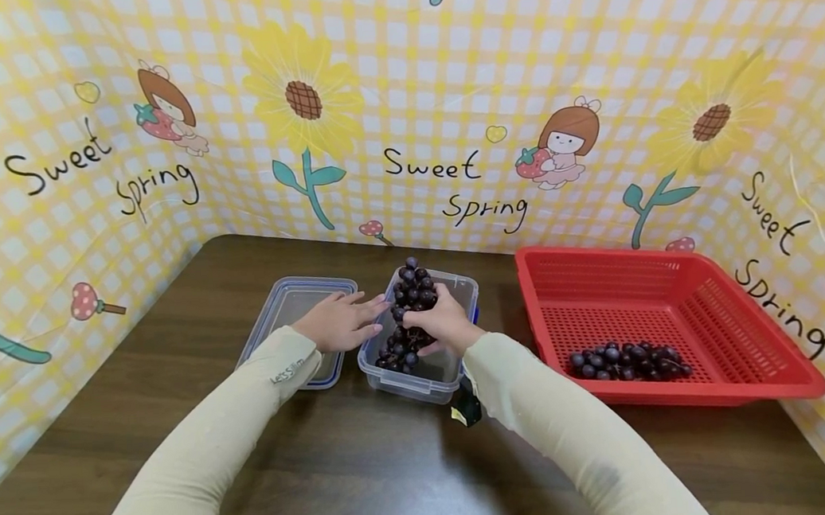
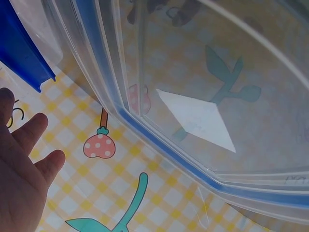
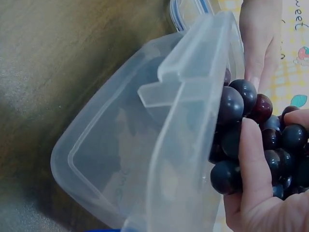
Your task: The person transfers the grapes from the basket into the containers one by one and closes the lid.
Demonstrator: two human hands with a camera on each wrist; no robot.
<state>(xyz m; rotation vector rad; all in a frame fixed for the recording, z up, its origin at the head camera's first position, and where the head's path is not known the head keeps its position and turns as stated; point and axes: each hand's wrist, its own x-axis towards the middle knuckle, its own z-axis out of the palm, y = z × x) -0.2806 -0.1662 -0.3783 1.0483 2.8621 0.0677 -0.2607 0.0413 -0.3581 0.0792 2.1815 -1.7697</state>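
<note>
My right hand [image 1: 453, 324] grips a bunch of dark purple grapes [image 1: 413, 289] over a clear plastic container [image 1: 421, 386], thumb and fingers round the fruit. In the right wrist view the thumb presses against the grapes [image 3: 231, 105], right beside the container wall [image 3: 120, 159]. The lower part of the bunch hangs inside the container. From the left, my left hand [image 1: 338, 322] reaches over the container's rim with extended fingers, its tips close to the grapes. Spread fingers [image 2: 50, 166] show in the left wrist view. Beneath that hand lies a clear lid [image 1: 266, 319] with a blue seal.
To the right stands a red perforated basket [image 1: 759, 385] with another bunch of dark grapes [image 1: 628, 360] in it. A small dark object [image 1: 467, 405] lies by the container's near right corner. A yellow checked cloth [image 1: 401, 91] rises behind the brown table [image 1: 355, 469].
</note>
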